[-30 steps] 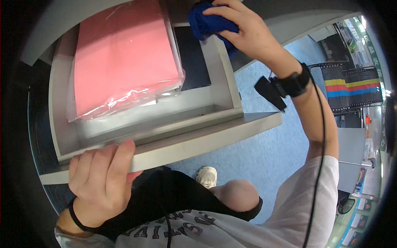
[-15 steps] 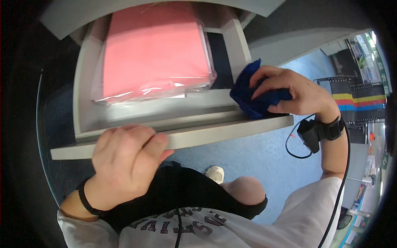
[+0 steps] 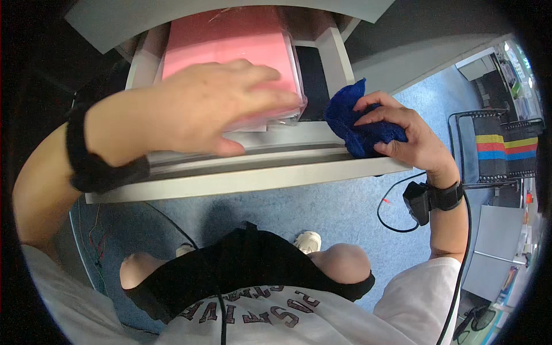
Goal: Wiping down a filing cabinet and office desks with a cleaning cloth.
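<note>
A pulled-out pale drawer [image 3: 270, 179] holds a stack of pink paper [image 3: 230, 43] in clear plastic wrap. Over the near part of that stack lies my left hand [image 3: 198, 106], open, fingers stretched to the right and slightly blurred. Whether it touches the wrap I cannot tell. At the drawer's front right corner, my right hand [image 3: 417, 132] grips a crumpled dark blue cloth [image 3: 348, 123]. The cloth rests against the corner where the side wall meets the front panel. My left hand and wrist cover the drawer's left front part.
The grey desk edge [image 3: 230, 16] overhangs the drawer's back. A black cable [image 3: 397, 228] hangs by my right wrist. To the right stand chairs with striped backs [image 3: 490, 146] on the blue floor [image 3: 356, 218]. My knees are below the drawer front.
My left hand has let go of the drawer's front panel and moved up over the pink paper. The right hand stays at the corner with the cloth.
</note>
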### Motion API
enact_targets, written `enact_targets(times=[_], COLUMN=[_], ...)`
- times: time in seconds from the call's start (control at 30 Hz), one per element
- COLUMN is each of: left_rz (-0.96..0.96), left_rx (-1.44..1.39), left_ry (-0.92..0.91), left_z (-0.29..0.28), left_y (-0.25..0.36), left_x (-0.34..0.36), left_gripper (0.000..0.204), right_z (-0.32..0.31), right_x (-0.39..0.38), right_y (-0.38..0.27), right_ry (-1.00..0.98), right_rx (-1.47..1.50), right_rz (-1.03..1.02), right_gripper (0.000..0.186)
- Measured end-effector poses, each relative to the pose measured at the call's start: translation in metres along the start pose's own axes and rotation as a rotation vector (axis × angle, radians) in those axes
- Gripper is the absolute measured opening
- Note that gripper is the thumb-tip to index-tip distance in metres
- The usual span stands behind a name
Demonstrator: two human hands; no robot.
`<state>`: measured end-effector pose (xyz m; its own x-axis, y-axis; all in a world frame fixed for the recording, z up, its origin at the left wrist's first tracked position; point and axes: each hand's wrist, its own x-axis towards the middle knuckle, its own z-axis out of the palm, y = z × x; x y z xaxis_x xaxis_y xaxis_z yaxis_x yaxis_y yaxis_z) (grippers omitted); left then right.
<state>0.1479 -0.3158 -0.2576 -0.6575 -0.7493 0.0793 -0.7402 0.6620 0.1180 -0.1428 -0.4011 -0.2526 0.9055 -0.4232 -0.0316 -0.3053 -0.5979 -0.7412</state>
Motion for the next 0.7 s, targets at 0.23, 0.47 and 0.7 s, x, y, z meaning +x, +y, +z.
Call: enact_targets(times=[0.23, 0.47, 0.7], left_rz=[0.195, -0.072, -0.096], left_rx=[0.409, 0.296, 0.167], left_ry=[-0.225, -0.208, -0.068], left_z=[0.033, 0.035, 0.041], left_y=[-0.003, 0.002, -0.006], left_x=[0.021, 0.015, 0.011], left_gripper=[0.083, 0.076, 0.078], right_z=[0.005, 0.007, 0.01], right_x=[-0.002, -0.005, -0.005], right_y=[0.01, 0.016, 0.019], right_ry=[0.032, 0.062, 0.067], right_rx=[0.018, 0.09, 0.09], right_rz=[-0.08, -0.127, -0.145], right_gripper=[0.029, 0.029, 0.027])
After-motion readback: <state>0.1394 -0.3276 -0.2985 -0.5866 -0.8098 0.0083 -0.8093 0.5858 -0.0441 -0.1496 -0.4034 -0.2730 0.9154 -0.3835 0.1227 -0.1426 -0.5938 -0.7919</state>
